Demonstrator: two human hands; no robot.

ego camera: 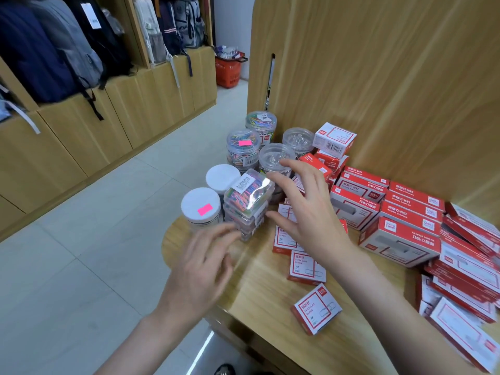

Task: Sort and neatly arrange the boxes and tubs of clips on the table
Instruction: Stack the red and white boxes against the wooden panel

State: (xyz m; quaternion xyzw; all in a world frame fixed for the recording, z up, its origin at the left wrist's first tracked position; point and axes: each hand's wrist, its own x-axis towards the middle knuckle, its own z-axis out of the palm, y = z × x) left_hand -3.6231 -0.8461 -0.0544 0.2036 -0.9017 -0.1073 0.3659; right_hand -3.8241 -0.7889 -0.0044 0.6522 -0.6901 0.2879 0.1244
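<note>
Hands, left and right, hover spread-fingered, gripping nothing, either side of stacked clear rectangular boxes of coloured clips near the rounded wooden desk edge, red-and-white cardboard boxes crowding the right.

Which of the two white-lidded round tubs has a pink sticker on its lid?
The nearer white-lidded tub, at the table's edge; the farther one's lid is plain.

Stacked clear clip boxes at the table's left edge, full of coloured clips. Just left: two white-lidded tubs. Behind: four clear tubs, upright. Right: red-and-white boxes, some piled, some flat, a few askew.
</note>
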